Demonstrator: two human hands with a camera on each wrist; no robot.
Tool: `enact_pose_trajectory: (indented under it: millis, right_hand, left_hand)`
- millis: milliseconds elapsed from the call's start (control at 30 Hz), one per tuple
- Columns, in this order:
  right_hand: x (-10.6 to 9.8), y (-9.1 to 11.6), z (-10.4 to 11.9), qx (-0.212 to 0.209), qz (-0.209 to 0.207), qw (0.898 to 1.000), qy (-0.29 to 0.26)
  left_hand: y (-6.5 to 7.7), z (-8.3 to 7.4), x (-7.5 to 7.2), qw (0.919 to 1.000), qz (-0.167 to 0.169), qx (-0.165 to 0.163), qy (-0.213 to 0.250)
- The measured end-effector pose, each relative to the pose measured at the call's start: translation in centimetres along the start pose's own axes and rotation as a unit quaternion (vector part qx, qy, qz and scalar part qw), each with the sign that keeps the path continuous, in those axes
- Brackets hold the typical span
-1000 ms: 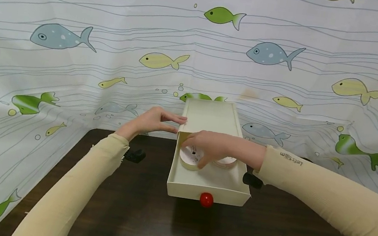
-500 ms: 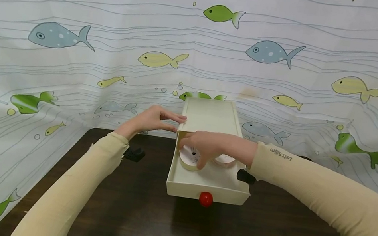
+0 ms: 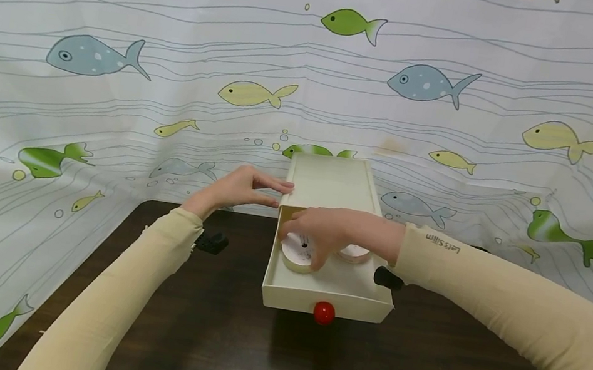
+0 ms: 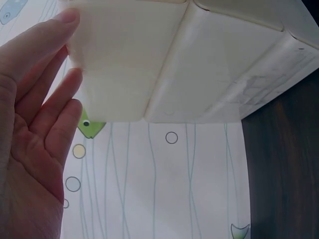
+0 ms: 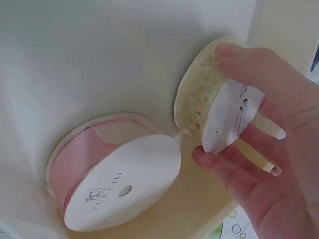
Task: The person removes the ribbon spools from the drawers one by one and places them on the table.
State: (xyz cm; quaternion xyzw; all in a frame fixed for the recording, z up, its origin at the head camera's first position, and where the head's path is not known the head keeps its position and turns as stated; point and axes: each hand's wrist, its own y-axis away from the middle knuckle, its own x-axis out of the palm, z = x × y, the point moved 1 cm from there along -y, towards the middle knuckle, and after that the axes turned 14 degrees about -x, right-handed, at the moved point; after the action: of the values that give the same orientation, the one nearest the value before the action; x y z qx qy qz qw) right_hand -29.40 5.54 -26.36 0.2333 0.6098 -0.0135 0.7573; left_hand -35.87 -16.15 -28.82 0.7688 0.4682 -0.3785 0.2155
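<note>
A cream drawer unit (image 3: 334, 181) stands on the table, its top drawer (image 3: 356, 285) pulled out by a red knob (image 3: 324, 313) at the front. My left hand (image 3: 241, 190) touches the unit's left side with fairly straight fingers; the left wrist view shows thumb and fingertips at its edge. Inside the drawer, my right hand (image 5: 269, 129) grips a spool of pale yellow ribbon (image 5: 199, 94) with gold specks, thumb on one side and fingers on the other. A spool of pink ribbon (image 5: 122, 181) lies beside it, partly behind my hand in the head view.
The dark wooden table (image 3: 184, 333) spreads around and in front of the unit. A white fish-print sheet (image 3: 210, 27) hangs behind and along the sides. More drawer fronts or panels (image 4: 199, 64) of the unit show in the left wrist view.
My right forearm has shifted slightly left and my right fingers have settled closer around the yellow ribbon spool, which has moved very slightly. My left hand stays in place.
</note>
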Motion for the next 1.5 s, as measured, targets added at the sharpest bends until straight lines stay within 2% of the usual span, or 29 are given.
enact_pose_trajectory:
  millis: [300, 500, 800, 1133, 1500]
  right_hand:
    - [-0.7, 1.5, 0.1, -0.037, -0.02, 0.999, -0.005]
    - [-1.8, 3.1, 0.4, -0.046, -0.037, 0.998, -0.014]
    - [-3.4, 6.1, 0.5, -0.009, -0.072, 0.997, -0.027]
    - [-4.8, 9.3, -0.6, 0.006, -0.114, 0.993, -0.025]
    - [-4.8, 13.4, -2.6, 0.052, -0.187, 0.981, 0.0]
  left_hand:
    - [0.2, 0.0, 0.0, 0.9999, -0.003, 0.012, 0.0]
    - [0.2, 0.0, 0.1, 0.9998, -0.007, 0.017, -0.005]
    - [0.2, 0.1, 0.1, 0.9998, -0.006, 0.017, -0.006]
    - [0.1, 0.1, 0.1, 0.9998, -0.005, 0.017, -0.007]
    - [0.1, 0.1, 0.1, 0.9997, -0.002, 0.024, -0.001]
